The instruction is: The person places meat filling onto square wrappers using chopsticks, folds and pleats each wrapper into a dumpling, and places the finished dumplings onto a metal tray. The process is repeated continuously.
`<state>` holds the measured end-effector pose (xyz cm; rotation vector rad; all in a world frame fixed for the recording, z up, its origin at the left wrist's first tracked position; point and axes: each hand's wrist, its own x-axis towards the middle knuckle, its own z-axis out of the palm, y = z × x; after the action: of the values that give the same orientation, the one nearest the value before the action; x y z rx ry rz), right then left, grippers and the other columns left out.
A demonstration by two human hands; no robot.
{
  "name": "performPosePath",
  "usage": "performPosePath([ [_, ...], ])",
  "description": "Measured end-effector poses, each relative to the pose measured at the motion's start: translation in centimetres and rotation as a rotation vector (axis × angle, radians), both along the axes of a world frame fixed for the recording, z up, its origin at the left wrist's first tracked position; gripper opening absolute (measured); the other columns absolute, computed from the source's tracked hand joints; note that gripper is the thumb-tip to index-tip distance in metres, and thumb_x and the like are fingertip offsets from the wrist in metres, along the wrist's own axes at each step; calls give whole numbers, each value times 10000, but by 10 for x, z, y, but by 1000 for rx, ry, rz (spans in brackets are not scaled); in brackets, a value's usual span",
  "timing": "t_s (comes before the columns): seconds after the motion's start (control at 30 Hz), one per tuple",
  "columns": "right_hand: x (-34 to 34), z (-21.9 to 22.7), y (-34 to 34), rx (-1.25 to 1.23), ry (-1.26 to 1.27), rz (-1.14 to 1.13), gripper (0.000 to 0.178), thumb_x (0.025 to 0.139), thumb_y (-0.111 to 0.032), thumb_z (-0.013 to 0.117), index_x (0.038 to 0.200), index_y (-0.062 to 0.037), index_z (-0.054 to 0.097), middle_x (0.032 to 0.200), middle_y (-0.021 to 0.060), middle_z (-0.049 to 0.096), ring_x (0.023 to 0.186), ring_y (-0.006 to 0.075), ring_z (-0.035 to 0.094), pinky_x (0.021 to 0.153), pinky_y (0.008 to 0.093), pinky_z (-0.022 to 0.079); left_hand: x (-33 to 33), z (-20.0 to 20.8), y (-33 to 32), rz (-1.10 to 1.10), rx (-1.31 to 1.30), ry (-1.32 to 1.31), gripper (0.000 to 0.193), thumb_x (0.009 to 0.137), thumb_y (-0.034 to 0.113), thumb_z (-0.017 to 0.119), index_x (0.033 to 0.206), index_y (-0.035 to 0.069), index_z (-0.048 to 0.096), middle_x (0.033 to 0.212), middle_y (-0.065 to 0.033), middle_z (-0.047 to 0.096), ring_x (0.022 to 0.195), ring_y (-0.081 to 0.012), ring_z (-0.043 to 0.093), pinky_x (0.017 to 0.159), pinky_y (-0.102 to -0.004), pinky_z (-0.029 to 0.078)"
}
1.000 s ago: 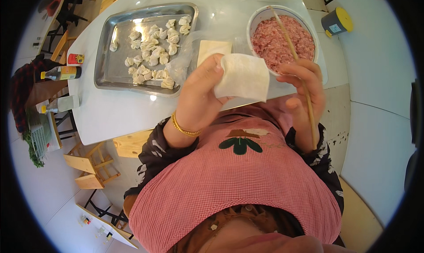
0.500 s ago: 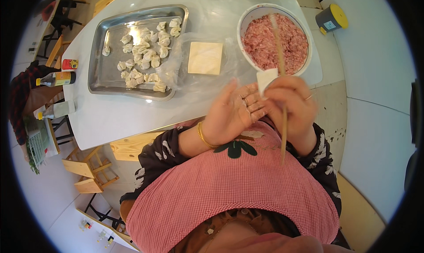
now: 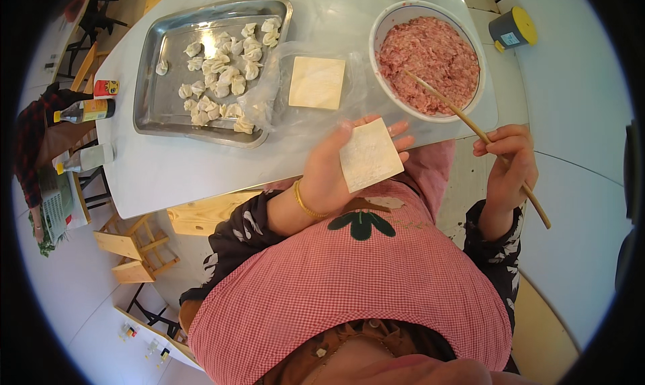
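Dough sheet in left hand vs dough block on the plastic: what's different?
Support: the dough sheet lies on the open left hand; the dough block rests on clear plastic on the table.
Angle: the dough sheet is visibly turned in the picture; the dough block sits nearly square to it.
Tone: the dough block looks slightly yellower than the dough sheet.
Shared: both are pale, flat-faced and roughly square.

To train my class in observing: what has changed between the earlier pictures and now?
The square wrapper, last in the right hand, now lies on the open left hand. The right hand let go of it and moved right, still gripping the stick, its tip at the meat. Tray, dumplings, wrapper stack and bowl stayed put.
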<state>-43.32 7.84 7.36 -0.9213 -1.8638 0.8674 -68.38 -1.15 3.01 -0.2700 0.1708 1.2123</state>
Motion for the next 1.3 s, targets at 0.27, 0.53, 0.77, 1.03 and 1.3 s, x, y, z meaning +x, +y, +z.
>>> performPosePath([
  [0.27, 1, -11, 2, -56, -22, -62, 381, 972, -91, 336, 727, 32, 600, 703, 116, 618, 669, 189, 552, 590, 303, 448, 5, -13, -4, -233, -125, 240, 389, 964, 184, 413, 1281, -41, 419, 1285, -194, 506, 1192, -348, 518, 931, -470, 490],
  [0.53, 12, -13, 6, -158, 67, -25, 438, 1022, -191, 307, 753, 52, 553, 795, 151, 533, 578, 199, 606, 537, 282, 544, 4, -16, -3, -204, -110, 300, 438, 968, 215, 354, 1308, -59, 393, 1307, -213, 501, 1183, -342, 524, 942, -463, 480],
  [0.77, 12, -9, 5, -220, 285, -171, 372, 990, -118, 332, 751, 40, 568, 708, 129, 584, 579, 199, 606, 541, 290, 510, 6, -24, -1, -149, -155, 290, 414, 969, 210, 367, 1271, -69, 411, 1252, -213, 529, 1123, -346, 549, 959, -439, 461],
  [1.03, 9, -12, 6, -248, 131, -88, 427, 1021, -212, 329, 754, 42, 544, 777, 127, 530, 586, 189, 610, 518, 268, 549, 6, -28, -6, 1, -183, 249, 371, 977, 201, 391, 1255, -42, 431, 1241, -178, 535, 1144, -312, 532, 1007, -436, 417],
  [1.3, 8, -13, 5, -349, 317, -170, 380, 1002, -174, 345, 759, 33, 551, 696, 126, 563, 573, 202, 596, 537, 286, 508, 7, -13, 0, 27, -92, 267, 428, 983, 212, 363, 1307, -67, 393, 1293, -201, 509, 1195, -321, 511, 1030, -427, 405],
])
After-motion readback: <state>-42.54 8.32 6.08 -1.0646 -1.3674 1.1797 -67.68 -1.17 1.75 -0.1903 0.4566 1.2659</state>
